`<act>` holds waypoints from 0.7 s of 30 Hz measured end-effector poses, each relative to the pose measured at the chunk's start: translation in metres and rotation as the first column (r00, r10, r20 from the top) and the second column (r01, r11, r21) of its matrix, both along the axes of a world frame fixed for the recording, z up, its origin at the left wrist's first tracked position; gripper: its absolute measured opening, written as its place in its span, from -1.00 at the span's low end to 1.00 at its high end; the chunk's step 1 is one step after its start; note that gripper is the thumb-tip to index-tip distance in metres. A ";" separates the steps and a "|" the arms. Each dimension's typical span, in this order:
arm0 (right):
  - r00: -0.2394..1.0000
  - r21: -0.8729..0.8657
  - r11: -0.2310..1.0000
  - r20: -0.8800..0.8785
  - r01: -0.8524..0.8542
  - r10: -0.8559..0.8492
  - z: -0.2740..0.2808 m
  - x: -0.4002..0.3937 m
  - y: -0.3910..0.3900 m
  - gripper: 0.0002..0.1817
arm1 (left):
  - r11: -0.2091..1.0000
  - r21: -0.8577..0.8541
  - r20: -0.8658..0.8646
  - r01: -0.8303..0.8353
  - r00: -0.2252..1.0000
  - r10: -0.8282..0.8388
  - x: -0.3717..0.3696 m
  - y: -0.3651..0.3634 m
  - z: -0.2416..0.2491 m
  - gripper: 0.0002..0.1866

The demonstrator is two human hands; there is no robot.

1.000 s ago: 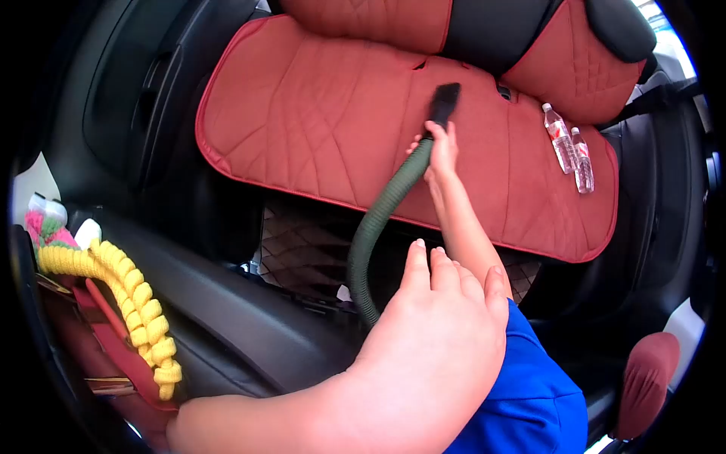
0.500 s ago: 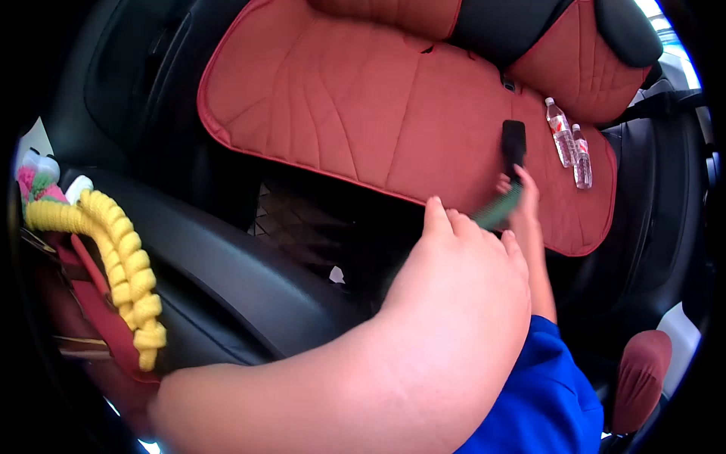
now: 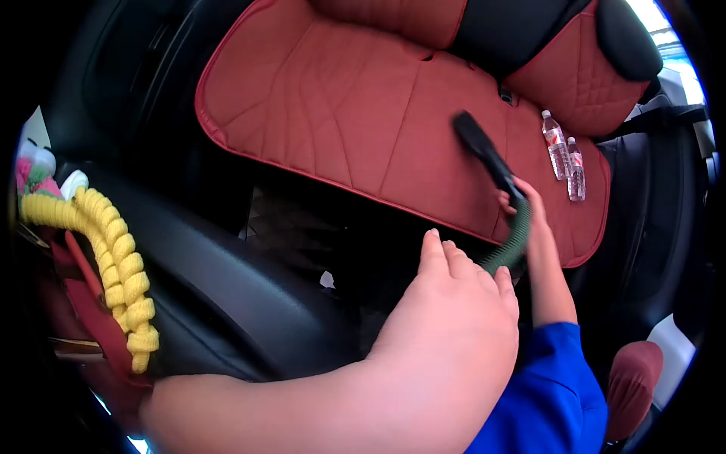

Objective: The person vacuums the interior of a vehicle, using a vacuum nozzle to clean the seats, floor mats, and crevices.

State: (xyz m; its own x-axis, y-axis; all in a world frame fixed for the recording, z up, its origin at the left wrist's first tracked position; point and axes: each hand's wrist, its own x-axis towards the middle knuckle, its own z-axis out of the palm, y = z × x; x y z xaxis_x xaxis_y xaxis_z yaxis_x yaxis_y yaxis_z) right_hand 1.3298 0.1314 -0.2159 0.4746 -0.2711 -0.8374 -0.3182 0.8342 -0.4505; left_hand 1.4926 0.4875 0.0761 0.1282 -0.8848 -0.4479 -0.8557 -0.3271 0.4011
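My right hand (image 3: pixel 525 200), at the end of a blue sleeve, is closed around the rear of a black vacuum nozzle (image 3: pixel 484 151), where a green ribbed hose (image 3: pixel 514 238) joins it. The nozzle's flat head points up and left, over the red seat cover (image 3: pixel 363 106); whether it touches the cloth is hard to tell. Large in the foreground, my left hand (image 3: pixel 465 291) is around the hose lower down, which runs out of sight beneath its fingers and thumb. Two clear plastic bottles (image 3: pixel 556 144) with red and white labels lie on the seat, right of the nozzle.
A yellow braided cord (image 3: pixel 121 257) hangs at the left beside a black console (image 3: pixel 219 265). In the dark footwell lies a white scrap (image 3: pixel 327 280). A black seat belt (image 3: pixel 658 119) crosses at the right, and a red padded piece (image 3: pixel 635 386) stands lower right.
The nozzle has swung left across the seat, its head now tilted up-left instead of upright. My right hand has dropped slightly in view, and the hose bends more steeply. The camera view has shifted a little.
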 end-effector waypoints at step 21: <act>0.719 -0.373 0.625 -0.209 -0.685 0.663 -0.045 0.255 0.084 -0.08 | 0.998 0.052 0.098 0.024 0.995 -0.029 0.000 0.002 0.009 -0.47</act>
